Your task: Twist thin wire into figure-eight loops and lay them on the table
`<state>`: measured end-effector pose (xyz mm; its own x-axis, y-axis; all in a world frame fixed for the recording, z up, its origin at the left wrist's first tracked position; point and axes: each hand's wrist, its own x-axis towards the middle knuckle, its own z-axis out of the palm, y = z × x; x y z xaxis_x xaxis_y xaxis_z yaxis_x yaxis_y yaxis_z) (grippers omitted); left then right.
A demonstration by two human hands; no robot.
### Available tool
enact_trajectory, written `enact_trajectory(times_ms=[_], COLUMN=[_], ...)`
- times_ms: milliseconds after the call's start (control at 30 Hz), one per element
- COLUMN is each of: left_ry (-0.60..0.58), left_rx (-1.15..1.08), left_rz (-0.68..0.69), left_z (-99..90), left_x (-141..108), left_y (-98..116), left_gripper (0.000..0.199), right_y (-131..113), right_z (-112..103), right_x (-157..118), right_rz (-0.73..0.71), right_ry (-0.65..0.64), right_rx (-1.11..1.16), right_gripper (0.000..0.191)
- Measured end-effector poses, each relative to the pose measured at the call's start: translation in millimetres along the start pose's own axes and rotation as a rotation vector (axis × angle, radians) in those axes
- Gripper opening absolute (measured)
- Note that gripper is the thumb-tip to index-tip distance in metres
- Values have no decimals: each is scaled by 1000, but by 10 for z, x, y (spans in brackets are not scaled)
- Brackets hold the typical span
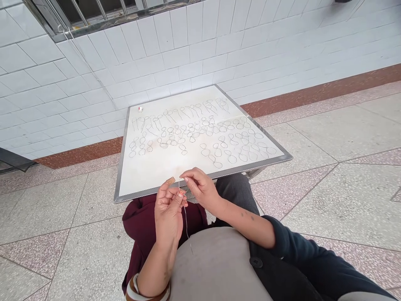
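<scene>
the fingers of the left hand (169, 209) are pinched together on a thin white strand (186, 217), and the right hand (203, 190) nips its upper end, just before the near edge of a pale surface (163, 171). the strand's tail hangs against the person's grey top (219, 263). thin dark loops (215, 162) lie in rows across the grey-rimmed surface; a small white-and-red object (140, 109) sits near its far left corner. around are a tiled wall (125, 67), barred window (102, 9) and speckled floor (313, 196).
</scene>
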<state>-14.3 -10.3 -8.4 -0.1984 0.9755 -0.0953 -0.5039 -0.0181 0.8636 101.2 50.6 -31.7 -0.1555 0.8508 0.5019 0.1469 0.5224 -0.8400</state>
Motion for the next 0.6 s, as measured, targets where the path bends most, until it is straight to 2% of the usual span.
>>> enact_trajectory(times_ms=[200, 333, 467, 600], left_ry=[-19, 9, 13, 21], left_rx=[-26, -7, 38, 51], left_rz=[-72, -94, -116, -139], left_z=[28, 16, 1, 6], left_x=[-21, -18, -15, -19], left_y=[46, 77, 115, 135], left_gripper=[48, 47, 51, 55], right_y=[-42, -50, 4, 37], right_z=[-12, -79, -174, -215], right_x=[-9, 50, 163, 235], right_rz=[-8, -89, -146, -129], right_ry=[-15, -114, -285, -291], right_rx=[-31, -38, 22, 4], right_gripper=[20, 28, 16, 9])
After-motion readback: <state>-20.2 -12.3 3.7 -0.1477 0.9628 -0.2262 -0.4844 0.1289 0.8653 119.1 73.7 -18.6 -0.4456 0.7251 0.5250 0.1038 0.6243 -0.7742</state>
